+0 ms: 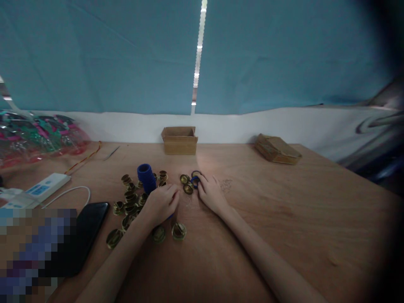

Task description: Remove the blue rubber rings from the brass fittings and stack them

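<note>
On the brown wooden tabletop (315,219), in the head view, the right hand (213,194) has its fingertips against thin blue rings (193,179), just beside three round gold-coloured metal pieces (188,188) — whether it grips a ring, I cannot tell. The left hand (162,204) is curled narrow, its contents hidden, near a blue, hollow, ribbed cylinder (147,179) standing among more gold-coloured metal pieces (131,197). Farther back — against the white wall strip (227,128) — sits an open brown cardboard box (179,147).

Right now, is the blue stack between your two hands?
No, the blue stack is beyond the left hand and to its left.
</note>
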A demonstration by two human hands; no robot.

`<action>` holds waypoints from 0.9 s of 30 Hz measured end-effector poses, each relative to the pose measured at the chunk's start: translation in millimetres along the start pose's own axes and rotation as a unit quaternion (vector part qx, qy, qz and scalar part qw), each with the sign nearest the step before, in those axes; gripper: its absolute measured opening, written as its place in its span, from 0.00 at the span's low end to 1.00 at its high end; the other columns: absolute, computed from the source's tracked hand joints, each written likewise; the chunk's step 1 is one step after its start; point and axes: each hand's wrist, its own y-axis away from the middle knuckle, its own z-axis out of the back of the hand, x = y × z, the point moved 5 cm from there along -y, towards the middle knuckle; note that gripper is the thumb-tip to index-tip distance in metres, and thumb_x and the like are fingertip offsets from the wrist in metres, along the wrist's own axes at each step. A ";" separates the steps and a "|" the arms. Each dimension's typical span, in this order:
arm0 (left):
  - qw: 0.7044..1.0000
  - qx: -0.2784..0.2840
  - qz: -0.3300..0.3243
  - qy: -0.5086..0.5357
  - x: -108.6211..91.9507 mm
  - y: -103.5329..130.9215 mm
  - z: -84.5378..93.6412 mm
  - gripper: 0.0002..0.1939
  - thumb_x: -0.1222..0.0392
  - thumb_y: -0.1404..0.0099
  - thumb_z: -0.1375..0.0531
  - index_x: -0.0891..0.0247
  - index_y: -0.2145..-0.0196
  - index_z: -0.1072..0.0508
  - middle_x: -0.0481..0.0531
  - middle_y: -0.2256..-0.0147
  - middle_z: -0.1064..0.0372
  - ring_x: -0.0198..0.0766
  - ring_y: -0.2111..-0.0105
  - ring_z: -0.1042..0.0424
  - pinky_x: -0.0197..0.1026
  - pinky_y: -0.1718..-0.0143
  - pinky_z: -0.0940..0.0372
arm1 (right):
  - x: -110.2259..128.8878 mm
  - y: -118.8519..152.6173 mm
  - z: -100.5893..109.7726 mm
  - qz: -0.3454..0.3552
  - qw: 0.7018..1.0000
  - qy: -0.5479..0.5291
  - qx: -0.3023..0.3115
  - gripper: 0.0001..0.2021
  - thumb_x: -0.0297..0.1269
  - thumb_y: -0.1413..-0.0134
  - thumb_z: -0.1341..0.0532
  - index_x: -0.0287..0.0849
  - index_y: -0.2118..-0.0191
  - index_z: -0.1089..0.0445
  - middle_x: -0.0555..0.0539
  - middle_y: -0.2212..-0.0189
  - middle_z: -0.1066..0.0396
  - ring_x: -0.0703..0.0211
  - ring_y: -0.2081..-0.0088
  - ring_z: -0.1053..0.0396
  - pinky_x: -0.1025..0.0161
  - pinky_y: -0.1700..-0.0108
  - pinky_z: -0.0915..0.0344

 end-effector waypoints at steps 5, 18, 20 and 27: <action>1.000 0.000 -0.003 -0.004 -1.5 -0.5 1.3 0.09 0.65 0.33 0.52 0.63 0.64 0.32 0.54 0.68 0.28 0.41 0.65 0.27 0.40 0.63 0.35 | -5.6 -0.4 -0.6 -0.020 1.000 -0.011 -0.011 0.18 0.28 0.43 0.50 0.36 0.48 0.34 0.37 0.51 0.31 0.49 0.50 0.35 0.49 0.45 0.41; 0.998 -0.031 0.017 0.043 1.0 0.6 4.3 0.09 0.64 0.33 0.50 0.62 0.58 0.32 0.55 0.63 0.28 0.42 0.62 0.27 0.42 0.60 0.33 | 27.6 8.8 34.7 0.054 0.992 -0.100 -0.052 0.26 0.28 0.43 0.48 0.41 0.38 0.47 0.37 0.42 0.44 0.46 0.42 0.41 0.46 0.42 0.41; 0.996 -0.060 0.018 0.070 0.5 0.8 6.1 0.13 0.61 0.33 0.49 0.62 0.51 0.36 0.56 0.58 0.29 0.43 0.59 0.27 0.43 0.57 0.33 | 39.4 12.4 42.2 0.058 0.987 -0.131 -0.066 0.26 0.25 0.45 0.49 0.41 0.39 0.47 0.37 0.43 0.44 0.48 0.42 0.42 0.48 0.42 0.41; 0.982 -0.092 -0.024 0.165 -4.2 -0.3 5.2 0.22 0.58 0.33 0.46 0.58 0.42 0.44 0.57 0.47 0.37 0.42 0.49 0.32 0.45 0.50 0.35 | 68.3 23.2 41.5 0.054 0.967 -0.239 -0.072 0.20 0.23 0.45 0.48 0.44 0.47 0.41 0.40 0.51 0.36 0.52 0.51 0.35 0.52 0.50 0.34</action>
